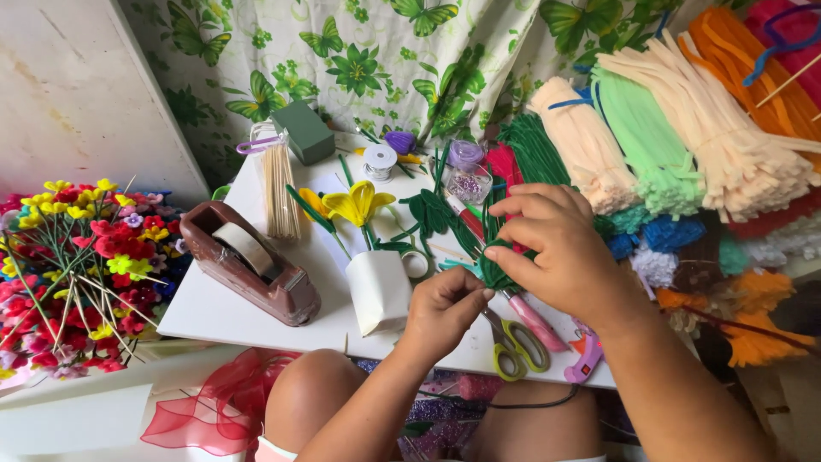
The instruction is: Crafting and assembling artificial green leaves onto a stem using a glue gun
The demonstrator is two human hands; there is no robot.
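I see a dark green fuzzy pipe-cleaner piece (494, 261) held over the middle of the white tabletop (214, 312), pinched between both hands. My right hand (560, 257) curls over it from above, thumb and fingertips grasping its upper part. My left hand (445, 312) is closed in a loose fist just below, gripping the lower end where it narrows.

Just beneath the hands lie a pair of scissors with yellow-green handles (517, 346) and a pink-handled tool (534, 321). Left of them stands a small white paper cup (379, 291) holding a yellow pipe-cleaner flower on a green stem (357, 204). Further left sits a brown tape dispenser (248, 261) with a bundle of thin wooden sticks (280, 201) behind it, and a dark green foam block (304, 131) beyond that.

To the right, bundles of cream, mint green and orange pipe cleaners (684, 137) are heaped well apart from the hands. At far left stands a bouquet of small red and yellow handmade flowers (81, 265).
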